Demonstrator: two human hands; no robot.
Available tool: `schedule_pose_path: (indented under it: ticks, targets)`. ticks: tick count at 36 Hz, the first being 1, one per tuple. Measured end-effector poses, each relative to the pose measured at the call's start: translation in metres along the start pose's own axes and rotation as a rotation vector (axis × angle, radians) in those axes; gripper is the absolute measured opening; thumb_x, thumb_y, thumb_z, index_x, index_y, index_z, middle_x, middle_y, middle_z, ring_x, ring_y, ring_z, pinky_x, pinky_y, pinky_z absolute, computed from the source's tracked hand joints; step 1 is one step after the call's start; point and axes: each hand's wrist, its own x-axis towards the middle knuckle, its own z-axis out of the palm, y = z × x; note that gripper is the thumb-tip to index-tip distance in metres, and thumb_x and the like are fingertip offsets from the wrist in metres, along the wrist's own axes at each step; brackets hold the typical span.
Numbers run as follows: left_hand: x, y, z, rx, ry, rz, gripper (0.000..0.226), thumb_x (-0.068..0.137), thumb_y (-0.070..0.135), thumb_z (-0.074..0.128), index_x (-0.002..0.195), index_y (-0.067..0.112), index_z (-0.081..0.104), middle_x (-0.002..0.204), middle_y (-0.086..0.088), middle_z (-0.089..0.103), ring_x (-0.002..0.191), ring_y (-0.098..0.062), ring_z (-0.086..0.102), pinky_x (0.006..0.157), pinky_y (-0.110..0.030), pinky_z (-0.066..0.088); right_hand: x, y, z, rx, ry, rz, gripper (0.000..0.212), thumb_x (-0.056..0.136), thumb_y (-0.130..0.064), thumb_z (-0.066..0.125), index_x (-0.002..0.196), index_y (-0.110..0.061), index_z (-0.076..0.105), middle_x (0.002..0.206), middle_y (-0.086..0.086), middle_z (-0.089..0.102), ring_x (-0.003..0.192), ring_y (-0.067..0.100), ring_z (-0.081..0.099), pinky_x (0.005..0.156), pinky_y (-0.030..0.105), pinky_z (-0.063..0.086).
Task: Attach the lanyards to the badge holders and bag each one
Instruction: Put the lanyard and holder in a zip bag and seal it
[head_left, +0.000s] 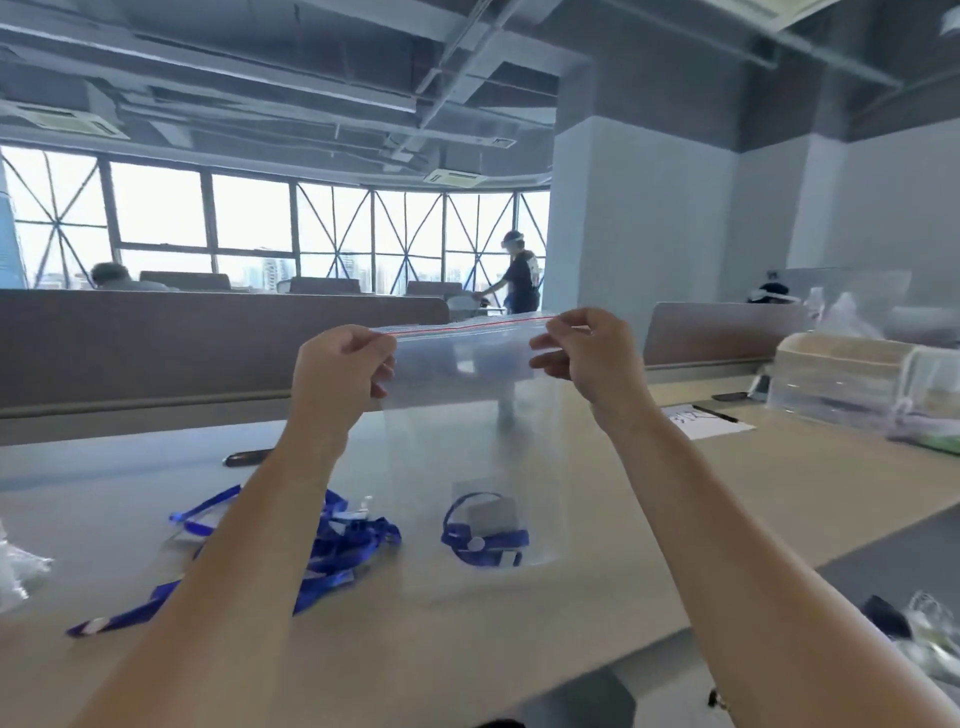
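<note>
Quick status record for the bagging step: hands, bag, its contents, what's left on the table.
left hand: pinches top left corner of the clear plastic zip bag with a red seal line
right hand: pinches its top right corner
bag: held upright above the beige table
seal: open or closed, cannot tell
contents: coiled blue lanyard with badge holder, at the bottom
on table: tangled pile of blue lanyards, left of bag

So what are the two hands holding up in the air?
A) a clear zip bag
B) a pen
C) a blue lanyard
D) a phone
A: the left hand and right hand each pinch the top strip of the clear bag, while the loose lanyards lie on the table.
</note>
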Motion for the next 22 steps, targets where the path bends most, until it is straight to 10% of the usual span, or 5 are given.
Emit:
schedule_pose_path:
  ticks: [16,22]
  targets:
    - [0.039,-0.089,0.089,0.098,-0.098,-0.218,0.012,0.092,0.006,0.059,0.085,-0.001,0.066,0.071,-0.014,0.062,0.058,-0.023,0.062,0.066,-0.039,0.062,0.083,0.111,-0.021,-0.159,0.064,0.196,0.011,0.095,-0.009,0.058,0.084,-0.01,0.059,0.083,0.011,0.072,0.053,0.021,0.07,0.051,0.025,0.052]
    - [0.059,-0.148,0.104,0.272,-0.054,-0.282,0.014,0.094,0.012,0.056,0.088,0.004,0.066,0.081,-0.014,0.071,0.07,-0.028,0.073,0.071,-0.03,0.057,0.107,0.175,0.005,-0.107,0.055,0.314,0.019,0.094,-0.004,0.058,0.076,-0.01,0.057,0.076,0.01,0.066,0.061,0.029,0.069,0.08,0.045,0.06]
